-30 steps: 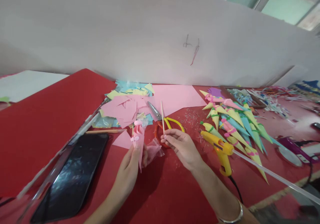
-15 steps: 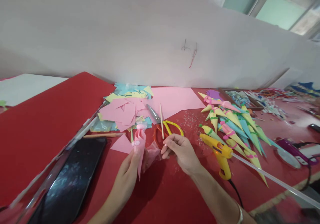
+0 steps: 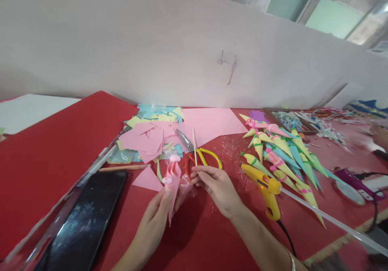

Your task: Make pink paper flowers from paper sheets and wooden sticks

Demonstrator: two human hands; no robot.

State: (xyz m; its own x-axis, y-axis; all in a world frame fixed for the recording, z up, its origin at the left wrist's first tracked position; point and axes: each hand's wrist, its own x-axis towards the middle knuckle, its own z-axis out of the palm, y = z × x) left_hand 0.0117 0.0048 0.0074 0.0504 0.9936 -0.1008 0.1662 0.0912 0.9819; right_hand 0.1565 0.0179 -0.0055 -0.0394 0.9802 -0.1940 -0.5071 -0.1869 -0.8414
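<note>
In the head view my left hand grips a pink paper cone, point down, with light pink pom-poms at its top and side. My right hand is closed in a pinch just right of the cone. What its fingertips hold is hidden. Crumpled clear plastic with pink in it lies between the hands. Directly beyond the right fingertips is a thin wooden stick, lying over scissors with red and yellow handles; I cannot tell whether the fingers touch it.
A yellow glue gun stands right of my hand, before a pile of finished paper cones. Pink paper pieces and a pencil lie left, near a black phone. Another person's hand shows at the right edge.
My right hand has moved slightly left and its fingertips now sit at the plastic and the stick's lower end. The cone in my left hand has shifted a little right and down.
</note>
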